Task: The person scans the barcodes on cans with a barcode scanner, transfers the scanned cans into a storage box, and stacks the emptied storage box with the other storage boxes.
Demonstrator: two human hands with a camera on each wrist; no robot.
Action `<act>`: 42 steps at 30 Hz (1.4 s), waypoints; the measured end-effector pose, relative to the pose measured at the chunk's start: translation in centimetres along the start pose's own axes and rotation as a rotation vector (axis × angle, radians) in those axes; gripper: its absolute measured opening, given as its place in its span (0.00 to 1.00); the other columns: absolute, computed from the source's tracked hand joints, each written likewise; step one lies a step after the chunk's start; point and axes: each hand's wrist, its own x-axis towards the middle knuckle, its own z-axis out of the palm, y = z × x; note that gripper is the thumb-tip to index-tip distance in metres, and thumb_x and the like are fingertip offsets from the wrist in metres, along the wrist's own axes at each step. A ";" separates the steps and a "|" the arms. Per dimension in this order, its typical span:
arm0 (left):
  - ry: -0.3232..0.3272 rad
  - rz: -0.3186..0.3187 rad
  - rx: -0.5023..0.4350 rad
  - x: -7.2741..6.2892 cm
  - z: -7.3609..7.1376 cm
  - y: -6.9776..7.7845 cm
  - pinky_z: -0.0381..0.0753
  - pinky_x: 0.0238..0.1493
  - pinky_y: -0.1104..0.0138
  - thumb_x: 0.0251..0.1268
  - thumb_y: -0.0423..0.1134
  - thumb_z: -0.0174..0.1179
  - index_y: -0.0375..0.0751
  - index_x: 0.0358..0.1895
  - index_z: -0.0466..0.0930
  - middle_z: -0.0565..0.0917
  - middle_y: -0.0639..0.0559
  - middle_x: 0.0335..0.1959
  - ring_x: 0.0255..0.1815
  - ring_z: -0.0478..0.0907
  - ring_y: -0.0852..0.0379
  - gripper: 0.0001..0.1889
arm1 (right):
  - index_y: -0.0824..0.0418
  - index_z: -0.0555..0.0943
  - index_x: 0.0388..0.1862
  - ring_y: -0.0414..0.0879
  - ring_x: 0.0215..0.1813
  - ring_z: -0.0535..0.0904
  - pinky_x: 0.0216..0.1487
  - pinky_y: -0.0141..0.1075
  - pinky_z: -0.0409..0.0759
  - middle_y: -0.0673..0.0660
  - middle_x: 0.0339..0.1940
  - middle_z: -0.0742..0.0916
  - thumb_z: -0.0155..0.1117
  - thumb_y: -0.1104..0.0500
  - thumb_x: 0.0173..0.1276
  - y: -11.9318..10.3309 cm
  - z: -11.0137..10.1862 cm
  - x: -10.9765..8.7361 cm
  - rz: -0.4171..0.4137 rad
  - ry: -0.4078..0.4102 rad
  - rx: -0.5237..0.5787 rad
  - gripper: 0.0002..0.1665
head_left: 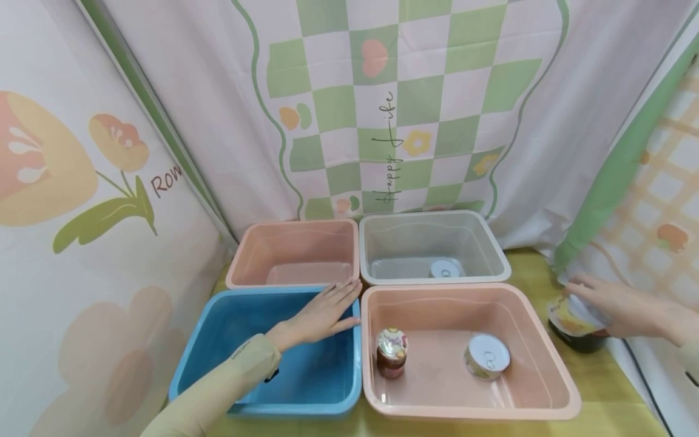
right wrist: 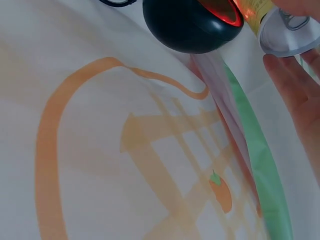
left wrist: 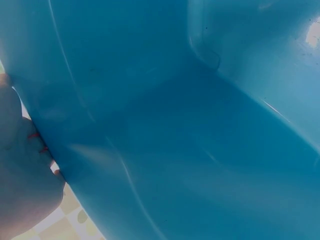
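My right hand (head_left: pixel 611 303) grips a can with a yellow and white label (head_left: pixel 573 317) at the far right. In the right wrist view its silver pull-tab lid (right wrist: pixel 287 35) shows between thumb and fingers. The can is held close over a rounded black device (right wrist: pixel 187 25) with a red-lit opening, which stands on the table. My left hand (head_left: pixel 322 312) lies with straight fingers on the blue basin's rim (head_left: pixel 295 290), at its back right corner. In the left wrist view, the blue basin's inner wall (left wrist: pixel 125 60) fills most of the picture.
A front pink basin (head_left: pixel 469 411) holds a jar with a patterned lid (head_left: pixel 392 352) and a short pull-tab can (head_left: pixel 487 357). Behind stand another pink basin (head_left: pixel 295 226) and a grey basin (head_left: pixel 431 217) with a can (head_left: pixel 445 268). Patterned curtains (head_left: pixel 382 109) enclose the table.
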 end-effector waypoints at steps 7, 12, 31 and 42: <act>0.003 0.002 0.002 0.0 0.0 0.0 0.48 0.83 0.50 0.77 0.62 0.41 0.45 0.81 0.42 0.46 0.51 0.83 0.84 0.45 0.50 0.40 | 0.61 0.75 0.49 0.49 0.36 0.79 0.27 0.32 0.82 0.59 0.46 0.78 0.81 0.69 -0.01 0.2 -0.8 1.1 0.044 0.035 0.006 0.60; 0.002 0.005 0.009 0.0 0.1 -0.1 0.48 0.84 0.50 0.77 0.62 0.41 0.44 0.81 0.42 0.45 0.51 0.83 0.84 0.44 0.50 0.40 | 0.58 0.75 0.46 0.42 0.35 0.75 0.25 0.29 0.79 0.55 0.44 0.77 0.75 0.71 -0.03 0.4 -1.6 2.3 0.023 0.097 -0.008 0.58; 0.007 0.004 0.001 -0.1 0.0 0.0 0.47 0.84 0.52 0.77 0.62 0.41 0.46 0.81 0.42 0.46 0.52 0.83 0.84 0.43 0.52 0.40 | 0.63 0.76 0.50 0.46 0.29 0.78 0.23 0.30 0.79 0.59 0.43 0.80 0.83 0.66 0.03 1.8 -5.1 8.1 0.005 0.095 -0.006 0.58; -0.004 -0.006 0.005 -0.1 0.0 -0.1 0.45 0.84 0.54 0.77 0.63 0.41 0.47 0.81 0.41 0.45 0.53 0.83 0.85 0.40 0.54 0.40 | 0.65 0.77 0.54 0.46 0.35 0.80 0.30 0.40 0.83 0.65 0.45 0.82 0.85 0.64 0.23 1.8 -6.8 12.5 0.108 -0.050 0.031 0.50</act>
